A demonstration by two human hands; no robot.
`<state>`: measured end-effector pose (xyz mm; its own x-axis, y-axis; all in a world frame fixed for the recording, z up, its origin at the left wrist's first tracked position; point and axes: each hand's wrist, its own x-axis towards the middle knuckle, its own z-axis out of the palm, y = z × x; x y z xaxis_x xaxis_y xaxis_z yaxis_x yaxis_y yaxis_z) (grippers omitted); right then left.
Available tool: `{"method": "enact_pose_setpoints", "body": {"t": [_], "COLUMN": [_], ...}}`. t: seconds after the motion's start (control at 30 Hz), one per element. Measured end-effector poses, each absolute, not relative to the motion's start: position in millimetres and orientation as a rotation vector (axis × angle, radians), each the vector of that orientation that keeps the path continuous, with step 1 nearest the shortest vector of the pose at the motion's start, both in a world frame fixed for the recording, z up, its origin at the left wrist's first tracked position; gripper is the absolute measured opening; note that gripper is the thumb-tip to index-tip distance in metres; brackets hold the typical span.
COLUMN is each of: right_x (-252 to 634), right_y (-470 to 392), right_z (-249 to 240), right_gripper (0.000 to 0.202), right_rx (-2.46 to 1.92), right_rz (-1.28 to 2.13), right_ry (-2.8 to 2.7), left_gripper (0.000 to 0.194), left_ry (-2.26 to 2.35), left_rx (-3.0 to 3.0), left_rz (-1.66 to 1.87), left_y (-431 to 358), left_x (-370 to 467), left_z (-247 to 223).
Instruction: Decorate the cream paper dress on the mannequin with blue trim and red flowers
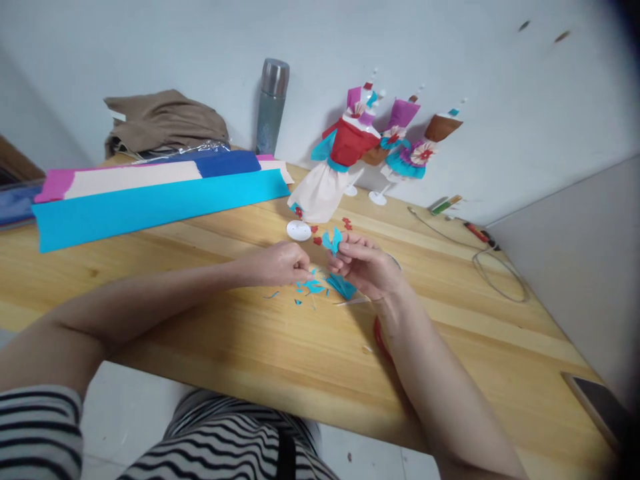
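My right hand (367,267) pinches a small cut blue paper piece (332,240) just above the wooden table (250,333). My left hand (277,263) rests on the table close beside it, its fingertips closed and touching near several blue paper scraps (313,287). Whether the left fingers pinch a scrap is too small to tell. A folded blue paper bit (343,287) lies under my right hand. Just beyond stands a paper-dressed doll (333,173) in a red and white dress on a white round base (299,231).
Two more paper dolls (407,150) stand at the wall. Blue, white and pink crepe paper sheets (150,193) lie at the far left, with a brown cloth (165,123) and a steel flask (271,107) behind. A cable (495,273) and a phone (597,407) lie at right.
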<state>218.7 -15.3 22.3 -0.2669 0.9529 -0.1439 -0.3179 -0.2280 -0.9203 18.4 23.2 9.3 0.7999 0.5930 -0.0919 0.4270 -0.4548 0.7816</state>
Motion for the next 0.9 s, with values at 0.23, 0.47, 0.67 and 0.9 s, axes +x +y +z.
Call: {"method": "enact_pose_setpoints", "body": {"t": [0.23,0.47,0.67,0.9], "right_x": [224,225,218,219], "right_y": [-10,-10,-15,-15], "right_z": [16,13,19,22], "right_gripper": [0.017,0.026,0.027,0.025], "right_rx": [-1.128,-1.273,-1.278,-1.219], "right_rz": [1.633,1.528,1.42,1.595], "right_ry": [-0.998,-1.131,-1.189,-1.104], "left_gripper": [0.018,0.008,0.007,0.015], "left_ry": [0.81,0.867,0.813,0.722], "left_rx": [1.742,1.559,1.326,1.325], "left_rz": [0.22,0.385,0.531,0.708], "left_y": [30,33,31,27], "left_x": [23,25,27,27], "left_z": [3,9,14,16]}}
